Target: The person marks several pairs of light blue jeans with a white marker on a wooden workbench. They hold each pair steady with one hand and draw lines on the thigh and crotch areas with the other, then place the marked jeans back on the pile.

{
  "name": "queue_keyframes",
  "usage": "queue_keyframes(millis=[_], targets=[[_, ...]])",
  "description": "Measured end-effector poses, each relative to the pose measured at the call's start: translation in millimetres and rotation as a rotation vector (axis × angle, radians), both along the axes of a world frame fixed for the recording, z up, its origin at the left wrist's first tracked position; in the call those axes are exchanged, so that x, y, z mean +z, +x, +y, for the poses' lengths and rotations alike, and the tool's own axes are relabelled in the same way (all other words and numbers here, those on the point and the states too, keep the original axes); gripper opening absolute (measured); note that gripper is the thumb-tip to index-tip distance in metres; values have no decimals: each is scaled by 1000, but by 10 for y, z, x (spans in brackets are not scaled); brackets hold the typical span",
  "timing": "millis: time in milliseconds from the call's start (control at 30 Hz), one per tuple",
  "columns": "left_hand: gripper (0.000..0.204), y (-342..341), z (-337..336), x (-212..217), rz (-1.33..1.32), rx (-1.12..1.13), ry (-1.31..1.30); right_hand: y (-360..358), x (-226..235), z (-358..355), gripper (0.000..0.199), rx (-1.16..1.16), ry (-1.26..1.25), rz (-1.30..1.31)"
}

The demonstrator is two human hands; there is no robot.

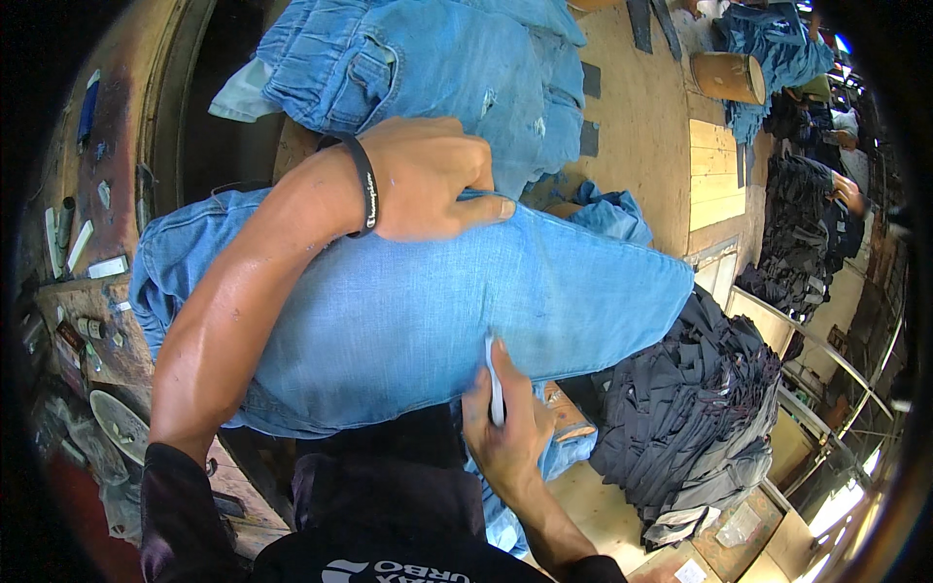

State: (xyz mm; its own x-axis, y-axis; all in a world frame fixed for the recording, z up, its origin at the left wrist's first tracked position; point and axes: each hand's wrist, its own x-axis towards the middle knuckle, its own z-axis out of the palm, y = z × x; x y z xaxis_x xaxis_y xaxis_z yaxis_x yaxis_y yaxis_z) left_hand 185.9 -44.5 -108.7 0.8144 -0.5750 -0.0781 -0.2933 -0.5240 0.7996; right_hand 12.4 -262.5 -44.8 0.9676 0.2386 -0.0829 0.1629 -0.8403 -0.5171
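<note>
Light blue jeans (389,301) lie stretched across the middle, one leg narrowing to a hem at the right. On the leg's far edge my left hand (432,180) is closed, fingers curled over the denim and thumb lying along it. A dark wristband (367,185) circles that wrist. My right hand (510,418), at the near edge, grips a slim white-handled tool (497,394). Its tip meets or hovers just over the denim, beside a faint darker worn streak; the exact kind of tool cannot be made out.
Beyond lies a pile of blue jeans (457,68). Dark folded garments (680,418) are stacked at the right, with more dark clothes (797,233) farther off. White sticks (80,245) and small items lie on a wooden bench at the left. Another person's hand (848,192) shows far right.
</note>
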Motion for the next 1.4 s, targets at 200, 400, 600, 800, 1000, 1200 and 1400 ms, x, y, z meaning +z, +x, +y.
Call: queue_keyframes(millis=[200,400,600,800,1000,1200,1400], targets=[[50,0,-3,25,17,-2,-8,247,-193,5,34,-25,70,-118],[49,-20,-1,-14,-78,11,-24,139,-101,-13,34,-39,-14,67],[49,8,-6,30,16,-3,1,89,5,-27,36,-9,62,-81],[51,7,1,31,-17,12,-31,288,-210,50,37,-17,90,-168],[53,-18,-9,-48,-77,9,-18,285,-230,43,37,-14,103,-211],[55,3,-8,-4,-4,-23,17,32,36,-8,35,-26,8,-4],[56,22,4,22,47,-35,-22,244,-229,28,37,3,173,-248]])
